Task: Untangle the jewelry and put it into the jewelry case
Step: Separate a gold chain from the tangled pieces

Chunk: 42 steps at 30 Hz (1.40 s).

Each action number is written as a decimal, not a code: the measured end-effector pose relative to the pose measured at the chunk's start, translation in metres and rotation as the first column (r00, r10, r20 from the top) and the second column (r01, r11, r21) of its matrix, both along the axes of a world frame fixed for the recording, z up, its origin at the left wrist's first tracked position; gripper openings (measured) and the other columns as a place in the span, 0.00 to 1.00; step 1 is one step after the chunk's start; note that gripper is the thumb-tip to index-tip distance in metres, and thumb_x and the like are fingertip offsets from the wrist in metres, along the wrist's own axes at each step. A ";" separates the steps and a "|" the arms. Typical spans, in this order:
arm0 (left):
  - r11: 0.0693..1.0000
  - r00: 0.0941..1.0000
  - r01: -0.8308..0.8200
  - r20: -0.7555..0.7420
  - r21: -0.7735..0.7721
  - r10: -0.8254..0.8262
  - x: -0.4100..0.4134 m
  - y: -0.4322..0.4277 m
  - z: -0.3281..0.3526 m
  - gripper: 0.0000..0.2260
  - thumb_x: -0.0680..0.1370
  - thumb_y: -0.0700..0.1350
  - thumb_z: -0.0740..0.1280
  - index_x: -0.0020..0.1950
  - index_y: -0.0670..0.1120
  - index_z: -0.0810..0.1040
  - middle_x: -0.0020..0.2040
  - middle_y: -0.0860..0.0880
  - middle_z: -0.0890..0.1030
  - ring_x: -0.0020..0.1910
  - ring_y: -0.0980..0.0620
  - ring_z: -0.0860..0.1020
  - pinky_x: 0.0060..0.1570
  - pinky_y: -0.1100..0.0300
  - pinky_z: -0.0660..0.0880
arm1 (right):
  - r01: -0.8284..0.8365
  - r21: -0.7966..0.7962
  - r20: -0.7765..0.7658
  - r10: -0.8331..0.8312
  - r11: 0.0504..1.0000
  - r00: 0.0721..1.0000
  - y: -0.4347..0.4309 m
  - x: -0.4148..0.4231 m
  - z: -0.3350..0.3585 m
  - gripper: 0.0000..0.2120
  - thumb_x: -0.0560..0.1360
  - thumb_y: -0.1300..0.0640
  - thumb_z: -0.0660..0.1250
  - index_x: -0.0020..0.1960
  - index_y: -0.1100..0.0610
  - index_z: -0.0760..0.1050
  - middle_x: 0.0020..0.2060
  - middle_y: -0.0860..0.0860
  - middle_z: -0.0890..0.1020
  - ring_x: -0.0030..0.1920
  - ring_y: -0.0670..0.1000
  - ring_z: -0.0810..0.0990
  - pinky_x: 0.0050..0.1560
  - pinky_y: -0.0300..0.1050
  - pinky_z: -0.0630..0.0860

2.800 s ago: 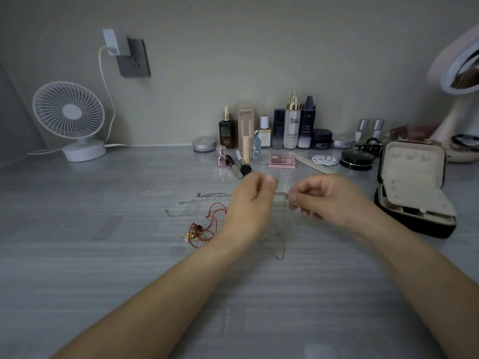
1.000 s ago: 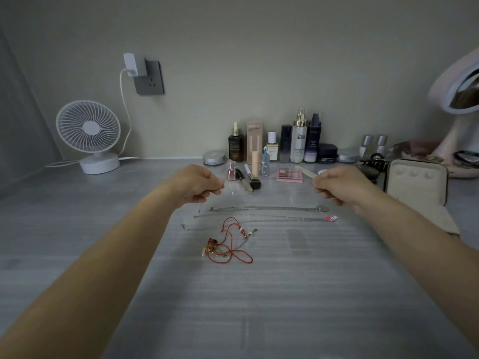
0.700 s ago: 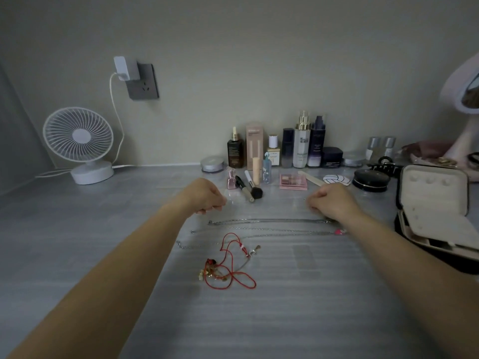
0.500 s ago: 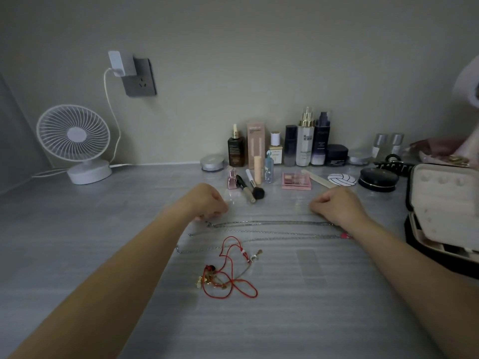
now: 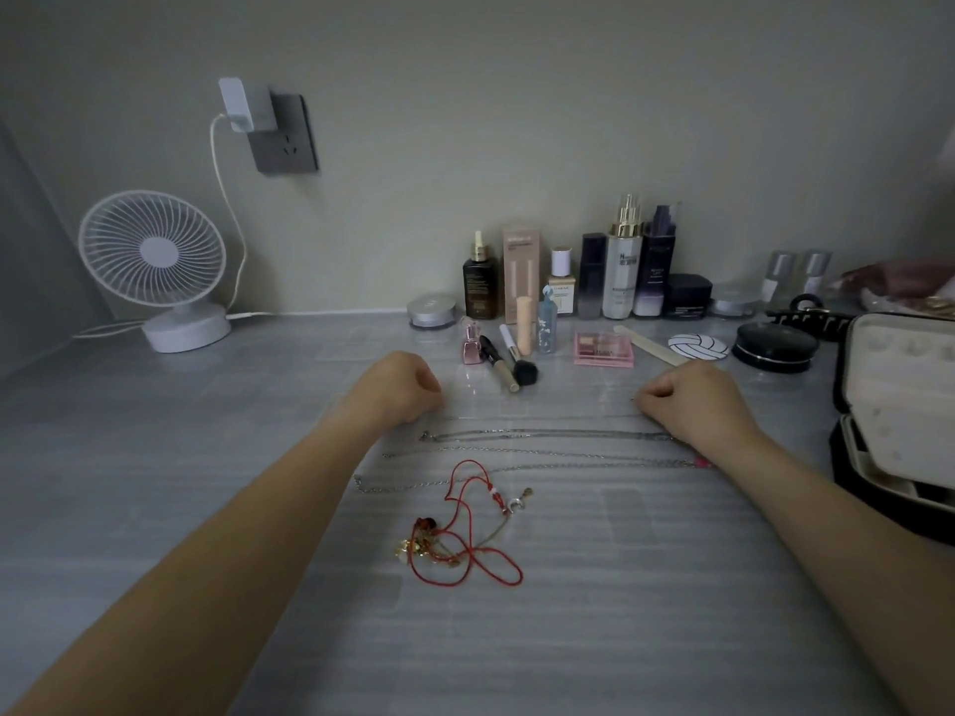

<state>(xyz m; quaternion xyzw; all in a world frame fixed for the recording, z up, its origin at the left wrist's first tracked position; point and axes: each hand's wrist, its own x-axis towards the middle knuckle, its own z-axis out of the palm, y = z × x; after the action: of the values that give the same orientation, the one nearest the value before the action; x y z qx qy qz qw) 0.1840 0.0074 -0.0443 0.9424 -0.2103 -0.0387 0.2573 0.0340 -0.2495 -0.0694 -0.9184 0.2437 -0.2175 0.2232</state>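
- Desk fan [image 5: 152, 249]: stands far left, by the wall.
- My left hand [image 5: 395, 386]: fingers curled, pinching the left end of the fine chain [image 5: 537, 417].
- Fine chain: drawn straight between my two hands.
- Silver chains [image 5: 542, 434]: laid in rows just nearer me.
- Red cord tangle [image 5: 465, 529]: nearer still, knotted with gold charms.
- My right hand [image 5: 687, 400]: curled, pinching the fine chain's right end.
- Jewelry case [image 5: 899, 405]: far right, lid raised, apart from all the jewelry.

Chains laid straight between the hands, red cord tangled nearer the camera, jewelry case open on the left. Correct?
No. The head view shows the jewelry case open on the right, not the left. The chains are straight and the red cord tangled, as stated.
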 end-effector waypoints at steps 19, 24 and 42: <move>0.899 0.898 0.391 -0.297 0.198 -0.325 -0.092 0.072 0.032 0.11 0.73 0.37 0.64 0.47 0.53 0.79 0.42 0.52 0.79 0.37 0.55 0.76 0.34 0.66 0.71 | -0.730 -0.168 -0.359 0.649 0.662 0.671 0.151 -0.058 0.029 0.18 0.75 0.44 0.63 0.64 0.40 0.71 0.46 0.42 0.73 0.47 0.42 0.72 0.48 0.41 0.70; 0.894 0.842 0.446 -0.357 0.043 -0.404 -0.099 0.075 0.020 0.10 0.72 0.41 0.71 0.48 0.54 0.78 0.41 0.52 0.80 0.39 0.54 0.75 0.36 0.64 0.70 | -0.669 -0.199 -0.256 0.621 0.716 0.741 0.138 -0.063 0.010 0.10 0.75 0.45 0.64 0.54 0.45 0.78 0.43 0.41 0.72 0.48 0.44 0.74 0.49 0.42 0.72; 0.883 0.841 0.367 -0.300 -0.293 -0.449 -0.121 0.042 0.005 0.06 0.74 0.36 0.68 0.43 0.47 0.77 0.36 0.50 0.80 0.33 0.57 0.79 0.39 0.64 0.78 | -0.515 -0.166 0.216 0.541 0.841 0.813 0.132 -0.076 0.018 0.02 0.72 0.52 0.69 0.42 0.50 0.77 0.31 0.44 0.75 0.35 0.45 0.73 0.35 0.42 0.72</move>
<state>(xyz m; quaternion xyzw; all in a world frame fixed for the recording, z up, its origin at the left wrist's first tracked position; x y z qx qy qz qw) 0.0632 0.0498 -0.0391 0.8169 -0.3595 -0.2405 0.3816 -0.0425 -0.1179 -0.0517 -0.9241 -0.0629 -0.2747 0.2580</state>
